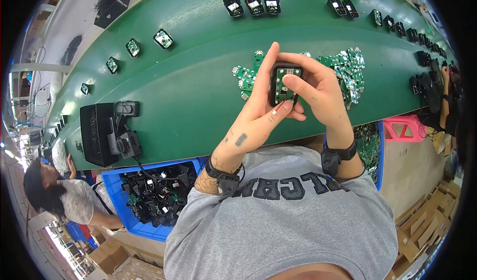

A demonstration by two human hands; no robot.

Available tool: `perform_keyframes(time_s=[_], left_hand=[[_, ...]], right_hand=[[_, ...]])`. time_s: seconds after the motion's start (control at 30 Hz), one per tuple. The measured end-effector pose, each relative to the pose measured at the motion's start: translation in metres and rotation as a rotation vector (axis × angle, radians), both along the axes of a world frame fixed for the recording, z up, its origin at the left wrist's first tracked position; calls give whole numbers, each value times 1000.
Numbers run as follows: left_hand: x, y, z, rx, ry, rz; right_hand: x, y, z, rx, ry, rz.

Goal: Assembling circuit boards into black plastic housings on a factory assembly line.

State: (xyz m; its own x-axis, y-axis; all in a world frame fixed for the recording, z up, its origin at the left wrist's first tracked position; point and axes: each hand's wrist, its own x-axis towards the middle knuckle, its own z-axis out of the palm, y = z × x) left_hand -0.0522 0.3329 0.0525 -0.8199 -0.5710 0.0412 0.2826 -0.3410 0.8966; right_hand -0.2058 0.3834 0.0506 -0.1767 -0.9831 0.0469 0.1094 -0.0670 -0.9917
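Above the green table (198,81), a small black plastic case (273,87) is held between my two hands. A green circuit board (280,92) with pale components lies in the open side of the case, facing up. My left hand (261,103) wraps the case from the left, its thumb at the lower end by a small white connector with a thin red wire. From the right, my right hand (325,88) grips the case, its thumb pressed on the board's upper part. Behind my hands, loose green circuit boards (348,71) are heaped on the table.
Black cases (253,4) stand along the far side, and several with boards (163,39) at the left. A black bin (97,131) holds small parts. Blue crates (119,190) of parts sit below the near edge. People work at the left (74,200) and far right (444,88).
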Motion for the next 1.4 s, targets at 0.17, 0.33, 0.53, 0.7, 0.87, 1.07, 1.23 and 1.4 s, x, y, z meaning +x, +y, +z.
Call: perform_keyframes(time_s=[0.17,0.33,0.53,0.7,0.87,1.07,1.23,1.4], left_hand=[[-1,2,5,-15,-68,100],[3,0,4,-57,-136,64],[-2,0,3,-71,-114,50],[-4,3,-7,-33,-112,71],[-4,-20,-17,-189,-252,147],[-1,-24,-21,-65,-165,149],[-3,-23,-12,120,-58,67],[-12,-9,-8,226,35,214]], right_hand=[[11,-6,-7,-201,-62,-194],[15,-2,-5,-61,-130,-207],[13,0,-10,-74,-206,-189],[-8,2,-9,-60,-119,1],[-3,-5,1,-262,458,-299],[-2,4,-10,-646,945,-178],[-4,2,-26,-618,601,-256],[6,2,-28,-537,406,-282]])
